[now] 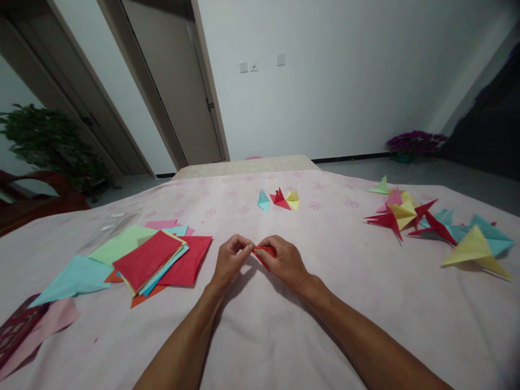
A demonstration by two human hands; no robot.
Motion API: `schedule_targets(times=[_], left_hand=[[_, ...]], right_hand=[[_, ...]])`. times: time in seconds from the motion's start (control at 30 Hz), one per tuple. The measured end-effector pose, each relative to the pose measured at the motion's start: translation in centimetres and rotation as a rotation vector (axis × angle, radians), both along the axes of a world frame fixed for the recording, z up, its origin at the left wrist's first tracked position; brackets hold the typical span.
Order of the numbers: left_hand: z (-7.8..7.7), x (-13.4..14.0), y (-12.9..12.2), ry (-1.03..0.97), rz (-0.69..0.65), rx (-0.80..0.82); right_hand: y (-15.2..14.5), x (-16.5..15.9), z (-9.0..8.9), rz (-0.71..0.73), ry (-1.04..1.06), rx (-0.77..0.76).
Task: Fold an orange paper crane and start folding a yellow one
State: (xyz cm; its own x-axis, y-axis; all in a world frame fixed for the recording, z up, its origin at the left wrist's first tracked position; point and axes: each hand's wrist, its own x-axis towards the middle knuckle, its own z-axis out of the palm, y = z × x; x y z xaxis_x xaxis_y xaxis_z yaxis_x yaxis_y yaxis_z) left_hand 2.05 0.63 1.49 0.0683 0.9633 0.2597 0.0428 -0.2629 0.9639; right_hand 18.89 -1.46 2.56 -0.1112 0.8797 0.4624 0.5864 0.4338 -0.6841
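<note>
Though half-hidden, red paper [262,261] tight between fingers [246,251] of left hand [231,258] and right hand [286,261].

Bare left forearm [189,336] and right forearm [357,333] slant inward; left hand [230,262] and right hand [286,261] nearly meet, thumbs [245,253] against curled fingers [239,239]

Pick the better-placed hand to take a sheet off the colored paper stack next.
Left, probably. The left hand is nearer the colored paper stack and appears to pinch only a tip of the folded red paper; the right hand covers more of it.
</note>
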Motion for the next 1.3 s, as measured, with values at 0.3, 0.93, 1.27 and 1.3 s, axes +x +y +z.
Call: schedule_targets(times=[0.3, 0.93, 1.27, 1.3], left_hand=[[0.2, 0.1, -0.1, -0.039, -0.036, 0.001], [-0.4, 0.9, -0.2, -0.121, 0.045, -0.016], [0.1, 1.5, -0.7, -0.269, -0.034, -0.144], [0.1, 1.6, -0.7, -0.282, -0.042, -0.153]], right_hand=[[0.1, 0.0, 0.1, -0.018, 0.024, -0.037], [0.0, -0.1, 0.2, -0.037, 0.039, -0.003], [0.2, -0.1, 0.1, -0.023, 0.165, -0.006], [0.2, 0.0, 0.1, -0.024, 0.153, 0.003]])
